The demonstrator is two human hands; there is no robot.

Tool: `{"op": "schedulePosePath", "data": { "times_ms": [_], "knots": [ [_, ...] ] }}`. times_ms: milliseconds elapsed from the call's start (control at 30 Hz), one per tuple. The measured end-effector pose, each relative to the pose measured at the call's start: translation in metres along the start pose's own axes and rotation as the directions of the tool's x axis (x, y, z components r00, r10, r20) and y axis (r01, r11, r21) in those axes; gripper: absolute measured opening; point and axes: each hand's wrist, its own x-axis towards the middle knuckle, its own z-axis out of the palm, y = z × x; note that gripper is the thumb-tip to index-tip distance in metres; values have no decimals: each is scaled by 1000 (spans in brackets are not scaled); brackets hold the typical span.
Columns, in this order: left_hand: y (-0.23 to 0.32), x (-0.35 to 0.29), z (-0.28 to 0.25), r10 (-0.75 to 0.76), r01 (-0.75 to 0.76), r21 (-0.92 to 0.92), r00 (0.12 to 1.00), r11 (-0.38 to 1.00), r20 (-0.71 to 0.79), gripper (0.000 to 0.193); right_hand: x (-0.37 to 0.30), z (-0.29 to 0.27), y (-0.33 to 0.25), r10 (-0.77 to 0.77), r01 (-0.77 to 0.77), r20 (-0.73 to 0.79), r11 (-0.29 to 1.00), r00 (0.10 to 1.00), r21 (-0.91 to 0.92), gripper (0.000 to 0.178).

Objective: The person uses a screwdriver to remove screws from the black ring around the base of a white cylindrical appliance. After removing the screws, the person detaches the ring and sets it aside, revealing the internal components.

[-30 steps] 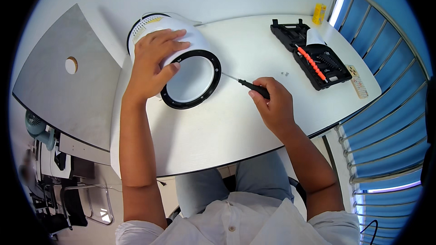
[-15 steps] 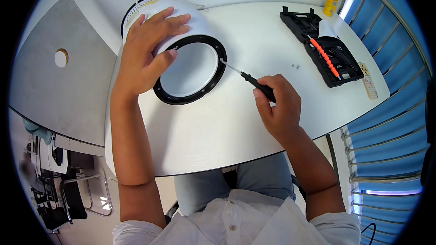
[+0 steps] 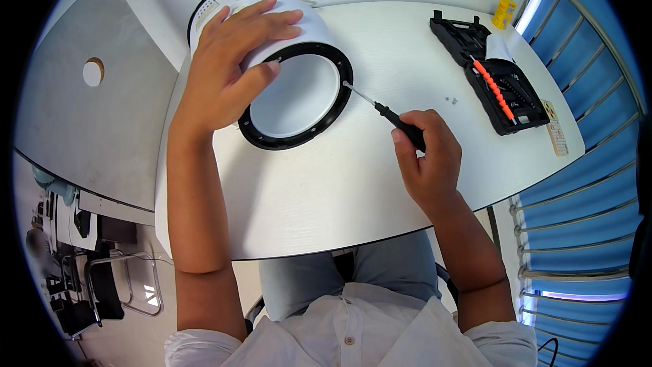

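Note:
A white cylindrical appliance [image 3: 316, 26] lies on its side on the white table, its round end with a black ring [image 3: 345, 105] turned towards me. My left hand [image 3: 234, 68] rests on it with fingers spread over the white body, the thumb reaching the ring's upper left. Several small screw spots dot the ring. In my right hand [image 3: 431, 153] is a black-handled screwdriver [image 3: 388, 115], gripped between thumb and fingers. Its tip touches the right side of the ring, over a screw or hole; which one is hidden.
Farther right lies an open black tool case [image 3: 499, 95] with an orange flexible shaft [image 3: 494, 90] across it. Small screws [image 3: 451, 100] lie on the tabletop [image 3: 326, 197]. A beige power strip [image 3: 555, 129] and a yellow container [image 3: 503, 12] sit by the metal railing [image 3: 585, 20].
The view has shifted slightly, so the tabletop things appear farther right. The screwdriver's tip stays at the same side of the ring, and both hands keep their hold.

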Motion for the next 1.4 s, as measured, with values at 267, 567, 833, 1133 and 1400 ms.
{"op": "schedulePosePath", "data": {
  "times_ms": [267,567,833,1133,1400],
  "knots": [
    [-1,0,0,14,-14,2,1000,1000,-14,47,0,-1,-1,22,-22,36,1000,999,13,20],
    [1,-1,0,-2,2,7,1000,1000,-6,46,33,-21,-10,-7,22,195,997,981,-79,18],
    [1,1,1,6,-6,-2,1000,1000,-21,46,14,-14,-12,58,-51,168,998,984,-42,19],
    [0,-1,1,12,-12,8,1000,1000,-29,47,10,-14,-16,146,-137,182,989,972,-58,33],
    [1,-1,1,7,-7,8,999,1000,-33,47,9,-20,-22,110,-89,210,990,972,-107,38]
  ]
}}
